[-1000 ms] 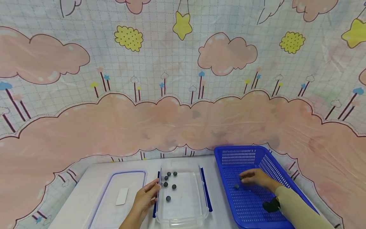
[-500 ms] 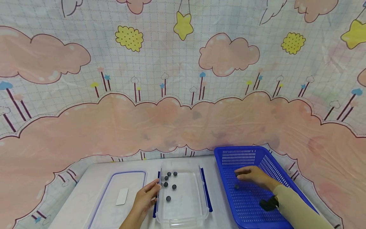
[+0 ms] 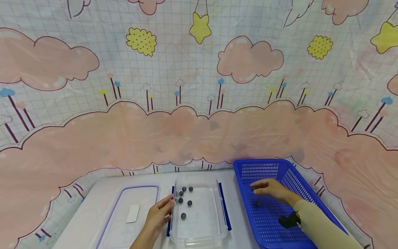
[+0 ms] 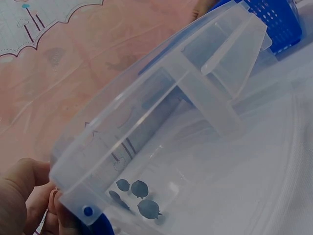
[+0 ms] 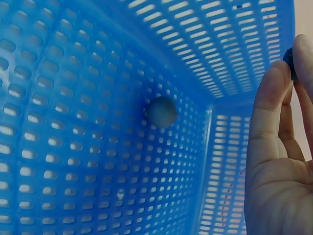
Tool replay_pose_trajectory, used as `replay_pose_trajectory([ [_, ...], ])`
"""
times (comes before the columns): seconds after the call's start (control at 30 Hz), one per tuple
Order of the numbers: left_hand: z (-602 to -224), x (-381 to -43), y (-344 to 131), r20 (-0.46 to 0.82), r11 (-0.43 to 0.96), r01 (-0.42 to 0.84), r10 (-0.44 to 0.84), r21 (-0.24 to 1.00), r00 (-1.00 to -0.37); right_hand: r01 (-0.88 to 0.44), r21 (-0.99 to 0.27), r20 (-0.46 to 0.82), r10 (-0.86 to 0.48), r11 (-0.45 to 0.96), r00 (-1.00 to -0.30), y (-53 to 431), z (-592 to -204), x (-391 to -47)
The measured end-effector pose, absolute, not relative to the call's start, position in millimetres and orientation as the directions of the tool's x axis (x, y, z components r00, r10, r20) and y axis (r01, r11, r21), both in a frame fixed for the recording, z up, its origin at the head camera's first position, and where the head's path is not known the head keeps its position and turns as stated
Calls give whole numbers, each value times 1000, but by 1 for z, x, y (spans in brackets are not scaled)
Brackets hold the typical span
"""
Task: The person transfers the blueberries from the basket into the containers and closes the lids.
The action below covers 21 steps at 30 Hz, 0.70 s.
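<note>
My left hand (image 3: 157, 216) grips the left side of a clear plastic box (image 3: 203, 224). In the left wrist view its thumb and fingers hold the box's corner by a blue latch (image 4: 98, 227). Several dark blueberries (image 4: 148, 209) lie on the box floor, mostly towards its left side. Over a blue perforated basket (image 3: 259, 169) to the right, my right hand (image 3: 273, 192) pinches one blueberry (image 5: 290, 63) between thumb and fingertips. Another blueberry (image 5: 161, 111) rests on the basket floor beneath that hand.
A clear lid with a blue rim seal (image 3: 140, 187) lies left of the box, and a white rectangular piece (image 3: 133, 213) sits on it. Blue latches flank the box on both sides. A patterned cloth (image 3: 186, 135) hangs behind the white table (image 3: 87, 204).
My right hand has moved left across the basket, carrying the pinched blueberry. The left hand, the box and its blueberries have stayed in place.
</note>
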State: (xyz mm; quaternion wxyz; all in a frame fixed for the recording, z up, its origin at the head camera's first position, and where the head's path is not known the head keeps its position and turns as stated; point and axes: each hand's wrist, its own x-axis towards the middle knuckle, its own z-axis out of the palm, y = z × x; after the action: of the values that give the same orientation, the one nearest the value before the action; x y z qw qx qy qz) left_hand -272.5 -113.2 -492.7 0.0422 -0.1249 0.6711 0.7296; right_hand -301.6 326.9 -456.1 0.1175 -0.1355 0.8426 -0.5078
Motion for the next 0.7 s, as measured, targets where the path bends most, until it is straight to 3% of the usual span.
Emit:
replay_pose_trajectory([
  [0.7,-495,-273,-114,-233,-107,-222,-99,969,-967,-122,-907,-54,-399,402,-915,297,-439,-300],
])
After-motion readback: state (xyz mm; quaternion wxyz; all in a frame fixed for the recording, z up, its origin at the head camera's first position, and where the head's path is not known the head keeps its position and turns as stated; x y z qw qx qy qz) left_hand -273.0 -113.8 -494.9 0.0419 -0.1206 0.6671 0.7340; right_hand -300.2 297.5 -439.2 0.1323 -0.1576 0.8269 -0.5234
